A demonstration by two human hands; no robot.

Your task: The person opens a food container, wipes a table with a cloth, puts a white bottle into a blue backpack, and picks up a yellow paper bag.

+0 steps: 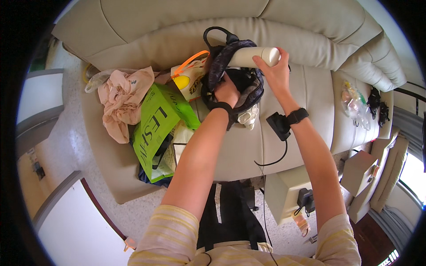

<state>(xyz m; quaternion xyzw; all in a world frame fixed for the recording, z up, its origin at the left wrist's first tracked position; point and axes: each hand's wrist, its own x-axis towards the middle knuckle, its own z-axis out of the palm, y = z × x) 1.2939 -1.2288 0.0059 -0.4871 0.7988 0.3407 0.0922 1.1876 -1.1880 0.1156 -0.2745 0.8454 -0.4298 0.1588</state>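
Note:
A dark patterned backpack (pixel 218 74) with a black top handle lies open on the beige sofa (pixel 239 149). My left hand (pixel 229 90) reaches inside its opening; the fingers are hidden, so what they touch cannot be seen. My right hand (pixel 279 70) grips the end of a white cylindrical bottle (pixel 248 57), thumb on the near side. The bottle lies roughly level across the top of the bag, its left end hidden behind the bag's dark edge. Below the bag, a crumpled whitish item (pixel 249 117) rests on the seat.
Left of the backpack stand a lime-green bag (pixel 149 133) bearing writing, a white bag (pixel 186 78) with an orange strap and a heap of pink fabric (pixel 123 96). A black cabled device (pixel 279 125) hangs by my right wrist. Clear plastic bags (pixel 355 103) lie farther right.

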